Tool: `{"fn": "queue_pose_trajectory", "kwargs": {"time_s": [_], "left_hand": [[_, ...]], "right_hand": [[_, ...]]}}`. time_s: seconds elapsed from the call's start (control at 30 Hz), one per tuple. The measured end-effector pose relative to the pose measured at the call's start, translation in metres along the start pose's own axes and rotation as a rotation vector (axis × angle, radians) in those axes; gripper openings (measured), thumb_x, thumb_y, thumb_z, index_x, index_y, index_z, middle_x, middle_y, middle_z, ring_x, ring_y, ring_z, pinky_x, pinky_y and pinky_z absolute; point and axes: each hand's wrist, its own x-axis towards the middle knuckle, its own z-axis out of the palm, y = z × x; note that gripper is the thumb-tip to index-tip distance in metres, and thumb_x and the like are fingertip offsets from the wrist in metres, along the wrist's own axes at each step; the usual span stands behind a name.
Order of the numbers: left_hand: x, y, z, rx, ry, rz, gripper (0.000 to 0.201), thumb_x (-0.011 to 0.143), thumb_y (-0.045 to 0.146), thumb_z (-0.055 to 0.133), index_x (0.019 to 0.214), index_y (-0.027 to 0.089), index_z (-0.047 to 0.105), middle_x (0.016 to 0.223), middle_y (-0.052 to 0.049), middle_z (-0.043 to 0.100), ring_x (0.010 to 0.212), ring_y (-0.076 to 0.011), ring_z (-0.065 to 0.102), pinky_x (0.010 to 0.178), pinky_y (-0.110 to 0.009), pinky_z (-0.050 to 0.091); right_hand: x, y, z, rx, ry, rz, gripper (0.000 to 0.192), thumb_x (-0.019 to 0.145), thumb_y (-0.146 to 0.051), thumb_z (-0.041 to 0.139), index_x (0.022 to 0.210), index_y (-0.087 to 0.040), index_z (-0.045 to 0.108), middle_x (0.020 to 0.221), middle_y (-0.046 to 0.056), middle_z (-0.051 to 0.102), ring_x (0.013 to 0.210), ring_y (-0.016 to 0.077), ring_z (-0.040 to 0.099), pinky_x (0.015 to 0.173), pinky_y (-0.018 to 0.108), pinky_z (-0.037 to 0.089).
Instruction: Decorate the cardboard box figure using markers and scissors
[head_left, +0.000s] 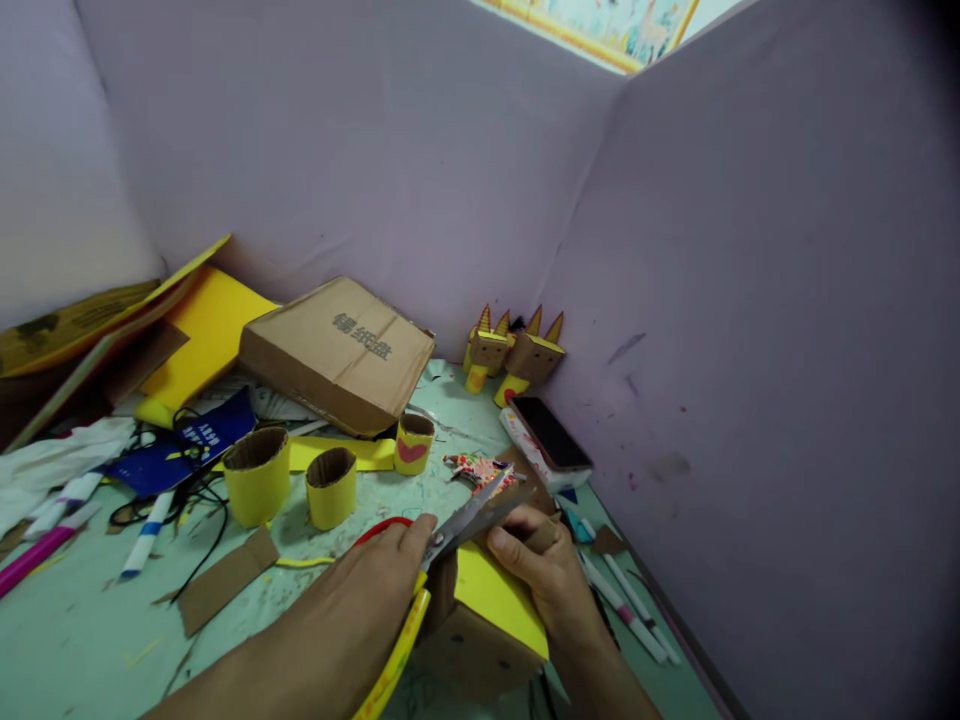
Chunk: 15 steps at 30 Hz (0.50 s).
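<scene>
The scissors (469, 520) are held in the left hand (375, 590), its fingers closed about the handles (how they sit inside the loops cannot be told). In the near middle of the scene, the yellow-topped cardboard box (499, 595) is gripped by the fingers of the right hand (551, 570), and a small brown piece of cardboard (545, 535) seems to be pinched there too. The blades are spread and pointed far and right, close beside the right thumb; whether any cardboard lies between them is not clearly shown.

A nicked finger is judged the chief danger: were the blades to slip on stiff card, the right thumb could be met first. The box could also be dented if it were squeezed too hard, since its left end appears to be open and hollow. A crooked cut could be caused by any roll of the box in the right hand.

Farther off, the patterned scrap (480, 468) is placed just beyond the blade tips and could be snagged by a long reach. The phone (551, 433), propped on a white packet (561, 480) at the far right of the surface (82, 650), could be knocked by a stray elbow.
</scene>
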Motion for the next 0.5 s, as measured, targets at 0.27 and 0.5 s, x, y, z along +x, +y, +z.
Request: {"fn": "queue_pose_trajectory", "kwargs": {"time_s": [0.27, 0.5], "left_hand": [[-0.0017, 0.0073, -0.0013, 0.166, -0.002, 0.014, 0.054, 0.074, 0.016, 0.053, 0.127, 0.023, 0.061, 0.115, -0.014, 0.071, 0.104, -0.0359, 0.065, 0.091, -0.044, 0.047], [-0.0029, 0.0081, -0.0022, 0.199, -0.005, 0.039, 0.045, 0.076, 0.016, 0.050, 0.119, 0.023, 0.063, 0.108, -0.012, 0.072, 0.098, -0.0321, 0.066, 0.089, -0.039, 0.048]], "right_hand": [[-0.0011, -0.0023, -0.0035, -0.012, -0.046, 0.022, 0.030, 0.054, -0.044, 0.089, 0.064, -0.018, 0.077, 0.063, 0.003, 0.071, 0.060, 0.0182, 0.061, 0.059, 0.029, 0.048], [-0.0005, -0.0045, -0.0051, -0.038, -0.050, 0.021, 0.029, 0.055, -0.042, 0.088, 0.066, -0.018, 0.077, 0.065, 0.003, 0.072, 0.062, 0.0206, 0.063, 0.061, 0.031, 0.049]]}}
